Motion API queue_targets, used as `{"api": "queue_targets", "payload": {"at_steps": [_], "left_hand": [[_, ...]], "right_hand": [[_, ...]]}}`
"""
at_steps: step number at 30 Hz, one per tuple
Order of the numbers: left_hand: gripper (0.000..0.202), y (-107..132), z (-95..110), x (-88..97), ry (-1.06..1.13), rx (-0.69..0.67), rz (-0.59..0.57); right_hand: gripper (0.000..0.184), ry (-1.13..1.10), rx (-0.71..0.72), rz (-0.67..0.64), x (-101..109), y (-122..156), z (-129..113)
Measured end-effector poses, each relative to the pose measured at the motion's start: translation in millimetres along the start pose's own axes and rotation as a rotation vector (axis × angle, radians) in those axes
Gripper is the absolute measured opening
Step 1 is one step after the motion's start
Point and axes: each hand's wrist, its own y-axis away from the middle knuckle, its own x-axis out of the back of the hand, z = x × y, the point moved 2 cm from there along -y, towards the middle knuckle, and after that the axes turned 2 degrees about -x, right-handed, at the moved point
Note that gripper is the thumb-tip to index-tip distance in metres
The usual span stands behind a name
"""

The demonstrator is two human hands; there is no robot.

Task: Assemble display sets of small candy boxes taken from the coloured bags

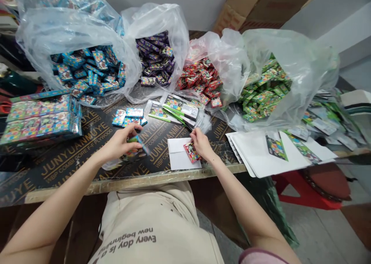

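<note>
My left hand (120,142) is closed around a few small boxes (136,144), one green and one blue, just above the black plywood table (72,155). My right hand (201,142) pinches a small red box (191,152) that rests on a white card (179,157) near the table's front edge. A few loose blue boxes (129,116) lie just beyond my left hand. Flat printed packets in clear sleeves (175,109) lie beyond my right hand.
Four clear plastic bags stand along the back: blue boxes (87,72), purple boxes (156,61), red boxes (199,80), green boxes (265,90). A wrapped multipack (37,119) sits at left. White sheets (261,152) and printed cards (324,121) lie right. A red stool (313,186) stands below.
</note>
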Motion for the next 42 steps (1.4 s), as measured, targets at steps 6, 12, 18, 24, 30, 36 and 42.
{"api": "queue_targets", "payload": {"at_steps": [6, 12, 18, 24, 30, 36, 42], "left_hand": [[0.017, 10, 6, -8.5, 0.243, -0.036, 0.385], [0.017, 21, 15, -21.2, 0.25, -0.07, 0.445], [0.009, 22, 31, -19.2, -0.027, -0.342, 0.479], [0.016, 22, 32, -26.3, -0.269, -0.535, 0.436], [0.008, 21, 34, -23.6, -0.162, -0.475, 0.465], [0.003, 21, 36, -23.1, -0.064, -0.407, 0.508], [0.004, 21, 40, -27.2, -0.1, -0.431, 0.535]], "right_hand": [[0.048, -0.475, 0.099, 0.083, 3, 1, -83], [0.04, -0.849, 0.188, -0.04, -8, 2, -165], [0.026, -0.684, 0.306, 0.06, -4, 10, -165], [0.019, -0.455, 0.526, 0.143, 15, 23, -153], [0.016, -0.512, 0.352, -0.13, 39, -5, -179], [0.023, -0.561, 0.251, -0.666, 23, -23, -197], [0.023, -0.556, 0.24, -0.712, 18, -26, -198]]}}
